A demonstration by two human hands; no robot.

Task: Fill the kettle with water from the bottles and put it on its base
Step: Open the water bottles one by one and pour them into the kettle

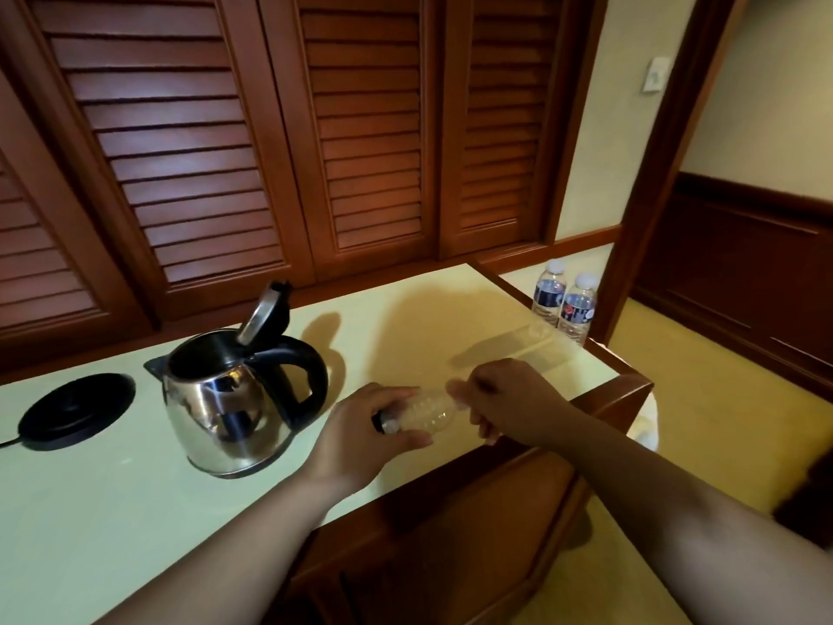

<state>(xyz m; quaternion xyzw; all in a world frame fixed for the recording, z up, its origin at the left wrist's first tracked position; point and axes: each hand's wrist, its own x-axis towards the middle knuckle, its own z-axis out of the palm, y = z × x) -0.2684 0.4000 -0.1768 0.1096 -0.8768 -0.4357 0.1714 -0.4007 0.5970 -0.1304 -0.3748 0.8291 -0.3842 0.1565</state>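
Progress, judged from how things lie: the rounded stainless-steel kettle w/ black handle stands on the pale green tabletop, hinged lid flipped up, so it's ready to take water. Can't tell if any water is inside; the opening looks dark. It's not on its base yet: the round black plastic base sits just to its left, apart from it, cord running off the left edge.

The clear plastic bottle w/ dark cap end lies sideways between both hands, near the table's front edge, right of the kettle. It looks empty or nearly so, prob. already poured, but that's a guess. Left hand grips the neck end, fingers curled round it. Right hand holds the bottom end, fingers wrapped.

Left to do: pour the rest, shut lid, set kettle on base.

Count: 1 kettle, 1 base, 3 bottles total, i.e. 1 in hand + 2 full white-capped, blue-labelled water bottles standing upright side by side at the far right corner, unopened as far as I can see.
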